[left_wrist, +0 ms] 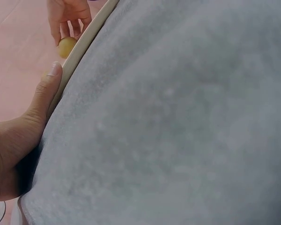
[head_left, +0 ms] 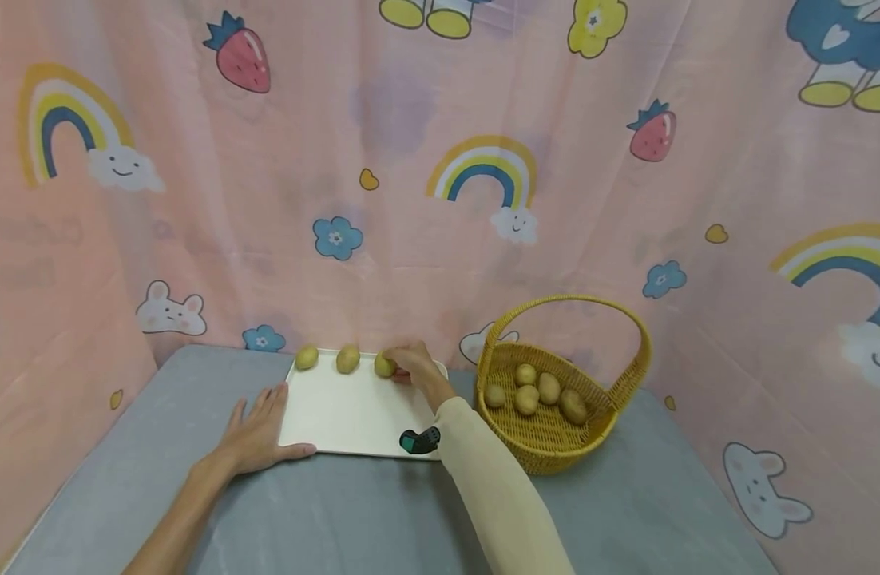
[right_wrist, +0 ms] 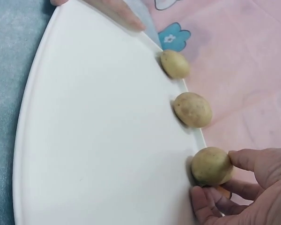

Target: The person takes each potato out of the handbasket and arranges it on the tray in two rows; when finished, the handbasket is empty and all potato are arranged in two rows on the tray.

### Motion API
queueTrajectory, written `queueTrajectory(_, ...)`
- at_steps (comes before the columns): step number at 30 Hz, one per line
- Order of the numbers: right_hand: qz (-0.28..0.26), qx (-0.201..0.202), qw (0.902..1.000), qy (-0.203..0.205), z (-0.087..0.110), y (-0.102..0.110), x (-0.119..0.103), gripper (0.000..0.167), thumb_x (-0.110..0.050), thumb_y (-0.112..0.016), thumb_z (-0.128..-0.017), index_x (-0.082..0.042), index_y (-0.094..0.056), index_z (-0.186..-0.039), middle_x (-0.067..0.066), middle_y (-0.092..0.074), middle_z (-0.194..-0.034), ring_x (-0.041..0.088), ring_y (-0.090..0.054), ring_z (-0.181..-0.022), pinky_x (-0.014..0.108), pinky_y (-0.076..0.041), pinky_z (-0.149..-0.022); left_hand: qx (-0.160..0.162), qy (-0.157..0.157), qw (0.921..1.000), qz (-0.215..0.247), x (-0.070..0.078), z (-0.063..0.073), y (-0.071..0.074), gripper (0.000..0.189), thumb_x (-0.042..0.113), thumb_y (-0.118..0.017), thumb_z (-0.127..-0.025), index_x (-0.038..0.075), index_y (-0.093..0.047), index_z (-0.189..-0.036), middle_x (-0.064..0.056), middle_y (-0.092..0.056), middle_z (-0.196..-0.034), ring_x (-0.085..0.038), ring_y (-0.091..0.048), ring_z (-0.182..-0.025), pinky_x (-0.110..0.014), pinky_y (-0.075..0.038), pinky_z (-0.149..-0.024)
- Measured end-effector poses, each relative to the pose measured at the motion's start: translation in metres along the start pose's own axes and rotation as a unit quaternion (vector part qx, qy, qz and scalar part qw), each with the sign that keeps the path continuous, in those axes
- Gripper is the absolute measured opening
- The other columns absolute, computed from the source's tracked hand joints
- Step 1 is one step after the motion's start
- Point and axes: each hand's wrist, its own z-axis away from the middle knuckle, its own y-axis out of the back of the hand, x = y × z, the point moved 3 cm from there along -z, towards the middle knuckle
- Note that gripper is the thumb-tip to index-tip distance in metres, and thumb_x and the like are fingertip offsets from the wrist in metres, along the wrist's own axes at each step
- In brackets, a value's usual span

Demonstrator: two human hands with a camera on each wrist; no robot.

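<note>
A white tray (head_left: 354, 419) lies on the table with three potatoes in a row along its far edge. My right hand (head_left: 414, 369) pinches the rightmost potato (right_wrist: 211, 166) between thumb and fingers at that edge. To its left sit the middle potato (right_wrist: 193, 109) and the left potato (right_wrist: 175, 64), apart from each other. My left hand (head_left: 256, 435) rests at the tray's left near corner, fingers spread and straight along the side, thumb (left_wrist: 46, 89) against the front rim.
A yellow wicker basket (head_left: 548, 455) with a tall handle stands right of the tray, several potatoes (head_left: 527, 399) inside it. Grey cloth (head_left: 325, 519) covers the table. A pink printed curtain (head_left: 411, 279) hangs close behind the tray.
</note>
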Motion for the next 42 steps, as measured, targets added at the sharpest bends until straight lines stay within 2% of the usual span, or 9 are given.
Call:
queueTrajectory(7,-0.003,0.031,0.9994,0.014,0.0,0.008,-0.001,0.017,-0.011,-0.07,-0.095,0.001,-0.068,-0.107,0.004,-0.058,-0.092,0.015,-0.058,-0.074,0.031,-0.063,-0.076,-0.004,0.004,1.0,0.003,0.002,0.0,0.001,0.13,0.068,-0.076,-0.082,-0.016,-0.015,-0.16,-0.038,-0.022,-0.167,-0.059,-0.02,-0.155,-0.079,-0.007,-0.12)
queueTrajectory(15,-0.001,0.038,0.9993,0.004,-0.001,0.011,-0.003,0.014,-0.008,-0.073,-0.093,0.0,-0.067,-0.103,0.005,-0.06,-0.1,0.016,-0.058,-0.084,0.034,-0.063,-0.086,0.006,-0.002,1.0,0.001,0.002,0.001,0.002,0.129,0.067,-0.077,-0.082,-0.016,-0.015,-0.16,-0.038,-0.023,-0.166,-0.059,-0.021,-0.154,-0.079,-0.008,-0.12)
queueTrajectory(21,-0.007,0.036,0.9993,-0.003,-0.005,0.01,-0.001,0.016,-0.003,-0.073,-0.091,0.002,-0.067,-0.106,0.012,-0.066,-0.113,0.02,-0.067,-0.095,0.033,-0.064,-0.085,0.004,-0.002,1.0,-0.004,0.001,0.0,0.001,0.13,0.068,-0.076,-0.082,-0.016,-0.016,-0.16,-0.038,-0.023,-0.166,-0.059,-0.021,-0.154,-0.079,-0.009,-0.119)
queueTrajectory(25,-0.014,0.027,0.9995,-0.007,-0.009,0.011,0.001,0.015,-0.003,-0.074,-0.091,0.003,-0.067,-0.104,0.013,-0.067,-0.113,0.021,-0.069,-0.094,0.029,-0.064,-0.077,0.005,-0.001,1.0,-0.006,0.0,0.0,0.001,0.13,0.068,-0.076,-0.082,-0.016,-0.015,-0.16,-0.038,-0.023,-0.167,-0.059,-0.021,-0.154,-0.079,-0.009,-0.12)
queueTrajectory(29,-0.021,0.024,0.9995,-0.005,-0.003,0.013,0.002,0.018,-0.005,-0.073,-0.091,0.002,-0.067,-0.107,0.011,-0.066,-0.113,0.019,-0.067,-0.091,0.029,-0.064,-0.078,0.005,-0.001,0.9999,-0.009,0.001,0.0,0.0,0.13,0.069,-0.075,-0.082,-0.016,-0.016,-0.16,-0.038,-0.024,-0.166,-0.058,-0.022,-0.154,-0.079,-0.009,-0.12)
queueTrajectory(33,-0.014,0.028,0.9995,0.003,0.003,0.015,0.003,0.014,-0.007,-0.074,-0.093,-0.001,-0.066,-0.103,0.005,-0.062,-0.103,0.015,-0.061,-0.086,0.026,-0.061,-0.075,0.006,-0.003,0.9999,-0.008,0.002,0.0,0.0,0.129,0.069,-0.076,-0.082,-0.016,-0.017,-0.159,-0.038,-0.024,-0.166,-0.058,-0.022,-0.154,-0.08,-0.01,-0.119)
queueTrajectory(37,0.021,0.036,0.9989,0.022,0.006,0.019,-0.001,0.013,-0.011,-0.072,-0.096,-0.002,-0.065,-0.103,0.003,-0.057,-0.095,0.016,-0.054,-0.079,0.027,-0.054,-0.072,0.009,-0.006,0.9999,-0.005,0.002,0.0,0.0,0.129,0.068,-0.076,-0.082,-0.016,-0.016,-0.159,-0.038,-0.024,-0.166,-0.058,-0.022,-0.154,-0.079,-0.01,-0.119)
queueTrajectory(40,0.053,0.045,0.9962,0.053,0.01,0.023,-0.005,0.019,-0.013,-0.071,-0.096,0.0,-0.066,-0.109,0.006,-0.063,-0.1,0.017,-0.055,-0.08,0.031,-0.054,-0.075,0.011,-0.009,0.9999,-0.004,0.001,0.0,0.001,0.129,0.068,-0.076,-0.082,-0.016,-0.016,-0.159,-0.039,-0.024,-0.166,-0.059,-0.022,-0.154,-0.079,-0.01,-0.119)
queueTrajectory(42,0.062,0.046,0.9945,0.071,0.013,0.025,-0.009,0.023,-0.013,-0.07,-0.096,0.001,-0.066,-0.114,0.011,-0.068,-0.11,0.02,-0.06,-0.09,0.035,-0.056,-0.083,0.012,-0.011,0.9999,-0.006,-0.001,0.0,0.001,0.13,0.068,-0.076,-0.082,-0.016,-0.016,-0.159,-0.039,-0.024,-0.166,-0.059,-0.022,-0.154,-0.079,-0.01,-0.119)
